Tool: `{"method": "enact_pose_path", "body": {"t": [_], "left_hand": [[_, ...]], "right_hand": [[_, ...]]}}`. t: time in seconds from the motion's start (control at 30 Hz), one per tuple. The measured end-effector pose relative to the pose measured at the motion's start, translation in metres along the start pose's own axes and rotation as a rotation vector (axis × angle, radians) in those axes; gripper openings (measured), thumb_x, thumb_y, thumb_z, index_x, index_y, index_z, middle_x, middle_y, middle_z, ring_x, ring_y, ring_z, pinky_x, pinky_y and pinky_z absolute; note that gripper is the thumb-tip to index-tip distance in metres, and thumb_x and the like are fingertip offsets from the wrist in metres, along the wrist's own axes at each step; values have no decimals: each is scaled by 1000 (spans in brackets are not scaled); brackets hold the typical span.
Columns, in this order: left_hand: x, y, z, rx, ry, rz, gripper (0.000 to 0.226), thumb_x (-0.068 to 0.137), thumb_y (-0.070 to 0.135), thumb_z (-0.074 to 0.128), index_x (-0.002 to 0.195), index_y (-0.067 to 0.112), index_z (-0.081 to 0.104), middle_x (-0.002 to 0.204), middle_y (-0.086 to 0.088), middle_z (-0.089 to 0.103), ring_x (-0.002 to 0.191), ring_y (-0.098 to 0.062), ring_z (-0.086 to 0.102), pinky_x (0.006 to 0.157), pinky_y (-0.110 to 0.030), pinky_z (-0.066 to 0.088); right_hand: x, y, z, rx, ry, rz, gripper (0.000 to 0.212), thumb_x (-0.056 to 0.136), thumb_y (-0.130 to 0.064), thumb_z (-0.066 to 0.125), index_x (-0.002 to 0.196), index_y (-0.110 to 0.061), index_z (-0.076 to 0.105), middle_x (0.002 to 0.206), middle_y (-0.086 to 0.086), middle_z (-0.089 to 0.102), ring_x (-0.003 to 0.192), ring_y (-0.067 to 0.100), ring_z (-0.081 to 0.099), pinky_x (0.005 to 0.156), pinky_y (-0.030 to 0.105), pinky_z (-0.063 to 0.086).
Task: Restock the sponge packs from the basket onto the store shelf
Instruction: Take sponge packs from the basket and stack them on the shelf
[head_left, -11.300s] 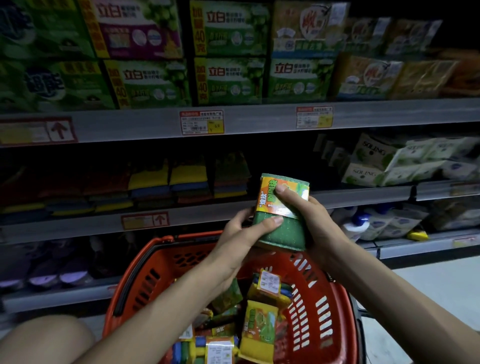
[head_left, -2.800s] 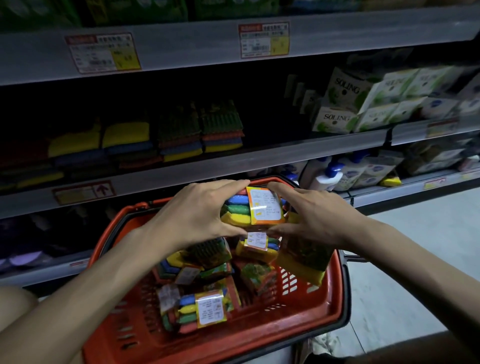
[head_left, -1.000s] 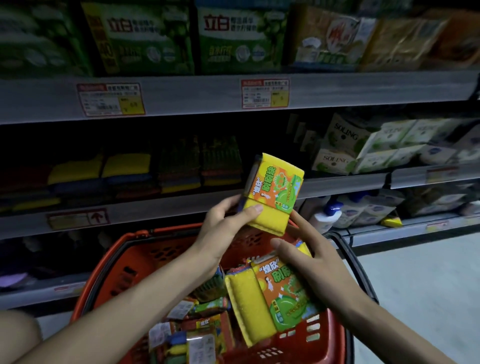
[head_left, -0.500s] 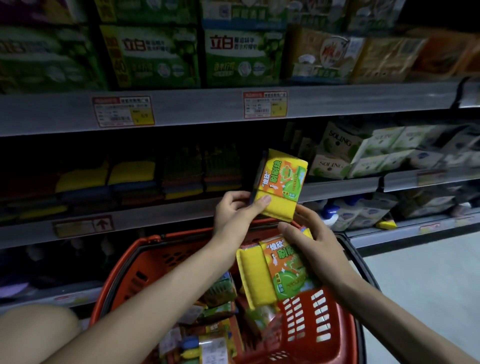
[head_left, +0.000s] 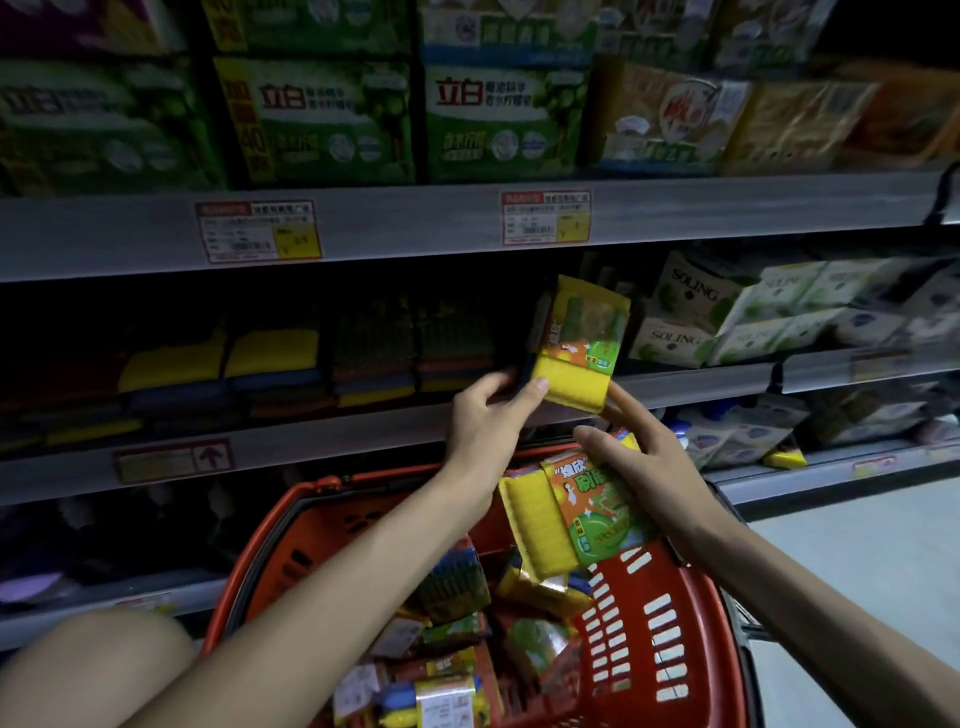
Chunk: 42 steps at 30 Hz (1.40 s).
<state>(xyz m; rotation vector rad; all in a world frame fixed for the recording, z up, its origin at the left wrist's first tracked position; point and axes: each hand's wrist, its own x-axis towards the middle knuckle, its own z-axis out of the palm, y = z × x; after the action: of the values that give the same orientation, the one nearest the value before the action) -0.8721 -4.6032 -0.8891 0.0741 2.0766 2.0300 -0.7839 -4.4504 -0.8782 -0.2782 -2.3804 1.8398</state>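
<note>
The left hand (head_left: 485, 423) gripped the upper sponge pack (head_left: 579, 340) by its yellow lower end, the thumb pressed on the front and the fingers (head_left: 485, 382) curled behind it. The pack stood nearly upright above those fingers, in front of the dark gap of the shelf (head_left: 337, 436). Just right of and below them, the right hand (head_left: 652, 470) held the lower sponge pack (head_left: 569, 514), its thumb laid across the pack's top end and most of its other fingers hidden behind the wrapper. Its forefinger reached up toward the bottom edge of the upper pack, though whether it touched could not be told. The lower pack slanted down and left from that grip, over the red basket (head_left: 670, 618), which sat beneath both hands. Loose sponge packs (head_left: 452, 693) lay jumbled in the basket, well below the fingers. Left of the left fingers, stacked sponges (head_left: 270, 358) in yellow, blue and red filled the shelf row. Right of the upper pack stood white and green Soling packs (head_left: 693, 312). Above the fingers, price tags (head_left: 257, 231) hung on the next shelf edge under green detergent bags (head_left: 322, 119). Pale floor (head_left: 857, 545) showed right of the right wrist.
</note>
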Motion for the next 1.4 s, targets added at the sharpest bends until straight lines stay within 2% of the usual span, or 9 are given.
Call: {"method": "enact_pose_path", "body": {"t": [0.13,0.3,0.47,0.53,0.7,0.83,0.97,1.2,1.4], "left_hand": [[3,2,3,-16,-24,-1,54,95,40,69,142,16,58,126,4,69,115,-9,64,102,-36,53],[5,4,5,-21,-26,7,57,97,37,65,149,16,51,141,1,62,126,-12,59,109,-41,48],[4,6,8,-6,-60,-42,52,99,34,64,148,19,52,111,24,64,105,8,62,100,-30,52],[4,5,10,-21,-51,-67,53,99,33,64,149,20,49,100,31,55,102,5,62,102,-33,52],[1,1,13,-68,-2,-121,85,71,63,71,141,22,49,141,-1,60,127,-17,60,108,-48,49],[1,3,11,-41,-14,-107,43,94,36,67,134,22,59,117,5,72,107,-10,69,97,-39,56],[3,2,12,5,-8,-93,36,100,29,62,135,22,60,105,7,73,88,-2,71,70,-18,56],[-3,10,14,-17,2,-128,45,98,36,62,141,24,56,115,-3,74,97,-14,73,89,-43,61],[-1,10,16,-33,37,-106,59,81,50,61,136,30,61,115,0,74,103,-15,72,93,-47,59]], "right_hand": [[9,0,-2,21,6,-6,53,88,-39,77,128,-63,53,121,-25,69,109,8,71,94,33,56],[19,-3,-9,-5,11,-23,54,82,-46,76,128,-64,53,127,-27,66,117,8,67,99,36,53],[33,-4,-12,28,3,-7,50,85,-43,79,118,-64,50,106,-43,63,110,-3,67,94,29,54],[36,-4,-10,34,-12,4,44,91,-33,76,118,-59,53,100,-44,65,99,-5,70,88,26,54],[46,5,-7,-6,7,29,63,88,-42,77,145,-37,50,131,-17,63,105,1,70,91,27,56],[48,1,-6,3,-17,19,50,93,-31,74,137,-38,53,116,-21,68,93,-3,72,75,14,56],[50,-2,-6,5,-31,20,45,93,-26,73,135,-34,57,105,-14,76,91,9,75,71,18,55],[52,-12,-5,-23,-25,31,45,93,-26,73,134,-29,56,109,-2,74,86,8,74,70,16,57],[59,-17,-10,-41,-32,47,33,91,-29,75,114,-44,56,107,-3,74,87,10,74,76,23,59]]}}
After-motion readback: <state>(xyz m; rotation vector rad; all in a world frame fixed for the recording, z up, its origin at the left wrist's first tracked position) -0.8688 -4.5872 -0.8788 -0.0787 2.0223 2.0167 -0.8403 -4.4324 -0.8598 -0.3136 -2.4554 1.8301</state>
